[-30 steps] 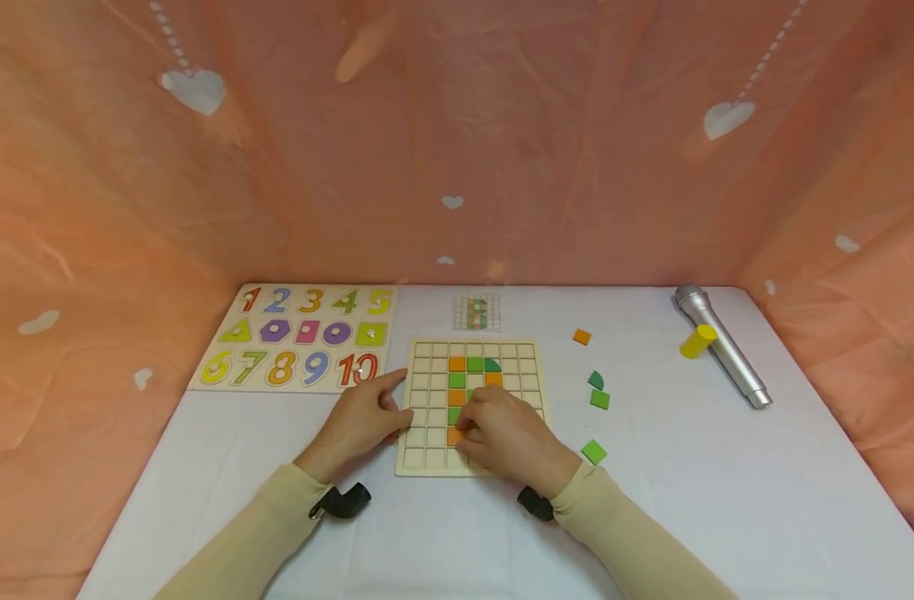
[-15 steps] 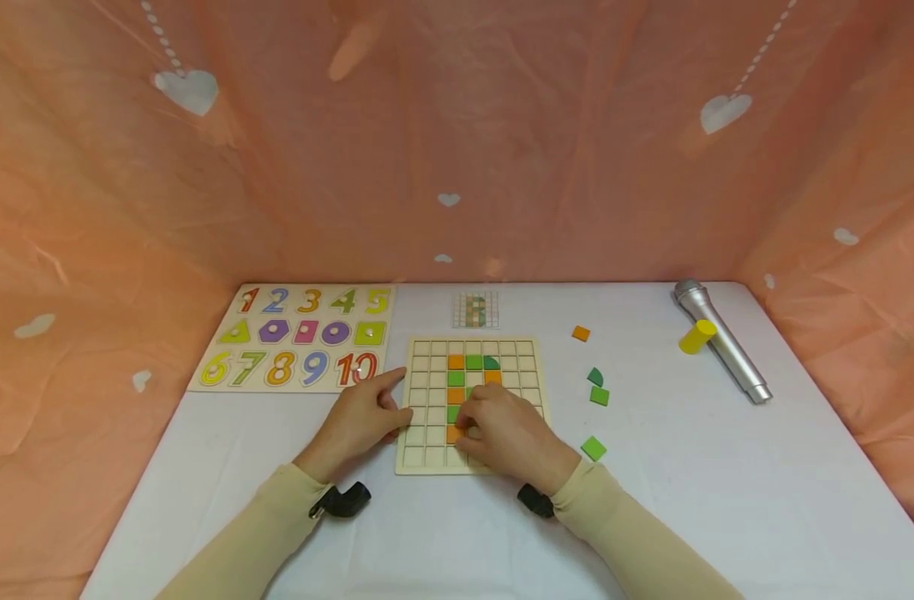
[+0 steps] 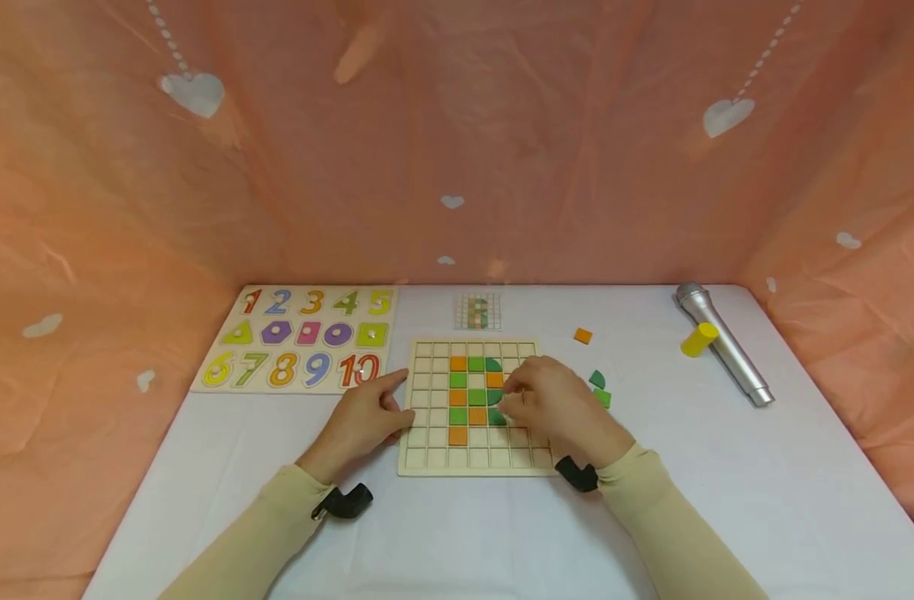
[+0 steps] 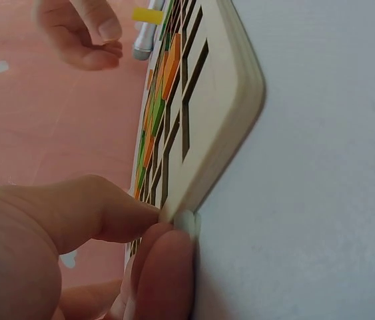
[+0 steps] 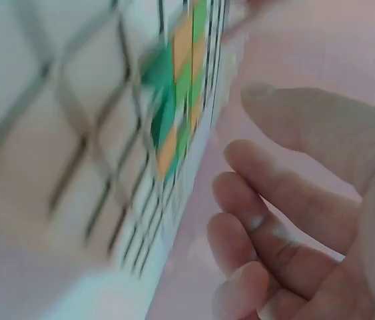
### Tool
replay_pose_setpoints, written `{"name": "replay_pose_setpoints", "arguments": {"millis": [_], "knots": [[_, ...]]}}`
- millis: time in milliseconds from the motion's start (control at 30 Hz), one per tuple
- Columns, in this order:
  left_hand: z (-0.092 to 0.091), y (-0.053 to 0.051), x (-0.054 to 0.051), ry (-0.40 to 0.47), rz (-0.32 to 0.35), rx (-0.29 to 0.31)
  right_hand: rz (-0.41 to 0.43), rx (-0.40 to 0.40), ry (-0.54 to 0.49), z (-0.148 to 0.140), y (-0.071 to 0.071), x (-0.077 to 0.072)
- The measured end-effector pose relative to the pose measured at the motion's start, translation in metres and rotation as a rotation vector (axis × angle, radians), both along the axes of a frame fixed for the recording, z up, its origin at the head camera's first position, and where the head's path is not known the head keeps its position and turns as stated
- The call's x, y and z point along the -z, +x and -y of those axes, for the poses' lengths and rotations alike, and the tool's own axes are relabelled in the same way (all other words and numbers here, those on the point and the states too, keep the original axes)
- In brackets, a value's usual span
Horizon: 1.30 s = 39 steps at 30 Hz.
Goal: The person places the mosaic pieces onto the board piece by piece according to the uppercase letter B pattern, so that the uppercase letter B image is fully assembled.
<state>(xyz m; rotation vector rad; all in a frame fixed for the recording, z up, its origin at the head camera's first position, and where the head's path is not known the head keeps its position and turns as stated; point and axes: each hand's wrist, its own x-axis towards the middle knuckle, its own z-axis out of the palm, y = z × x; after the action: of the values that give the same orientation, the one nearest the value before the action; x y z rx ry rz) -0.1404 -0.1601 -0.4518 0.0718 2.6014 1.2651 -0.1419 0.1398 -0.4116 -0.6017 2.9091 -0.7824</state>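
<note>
A wooden grid board (image 3: 427,458) lies mid-table, bearing orange, green and dark-green rounded tiles. My left hand (image 3: 355,421) holds its left edge; in the left wrist view the thumb (image 4: 100,207) and curled fingers (image 4: 164,273) meet at the rim. Above the board's right side is my right hand (image 3: 565,408), apart from the tiles. Its fingers (image 5: 294,200) are loosely bent with nothing between them in the right wrist view. Nearest to its fingertips is a dark-green rounded tile (image 3: 496,416), left of which lies an orange tile (image 3: 477,416).
Right of the board lie a loose orange tile (image 3: 582,336), a dark-green quarter-round tile (image 3: 597,379) and a partly covered green tile (image 3: 603,398). Farther right are a silver microphone (image 3: 726,350) and yellow cylinder (image 3: 700,340). A pattern card (image 3: 478,312) and number puzzle (image 3: 292,337) lie behind and left.
My right hand has moved right, off the tiles, uncovering an orange and two dark-green ones. It now hides the nearest loose green tile. My left hand has stayed at the board's edge.
</note>
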Motion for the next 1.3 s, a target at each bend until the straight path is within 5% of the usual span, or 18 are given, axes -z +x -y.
{"name": "replay_pose_setpoints", "arguments": {"millis": [200, 533, 1000, 1300], "knots": [[-0.002, 0.001, 0.001, -0.004, 0.014, -0.013, 0.088, 0.177, -0.007, -0.054, -0.006, 0.0], [-0.002, -0.001, 0.001, 0.003, 0.006, -0.004, 0.128, 0.276, 0.021, -0.118, -0.003, 0.009], [-0.001, 0.0, 0.002, 0.02, 0.006, -0.014, 0.262, 0.291, 0.053, -0.13, -0.005, 0.008], [-0.001, -0.001, 0.002, 0.017, 0.004, -0.011, 0.273, 0.285, 0.044, -0.13, -0.005, 0.008]]}}
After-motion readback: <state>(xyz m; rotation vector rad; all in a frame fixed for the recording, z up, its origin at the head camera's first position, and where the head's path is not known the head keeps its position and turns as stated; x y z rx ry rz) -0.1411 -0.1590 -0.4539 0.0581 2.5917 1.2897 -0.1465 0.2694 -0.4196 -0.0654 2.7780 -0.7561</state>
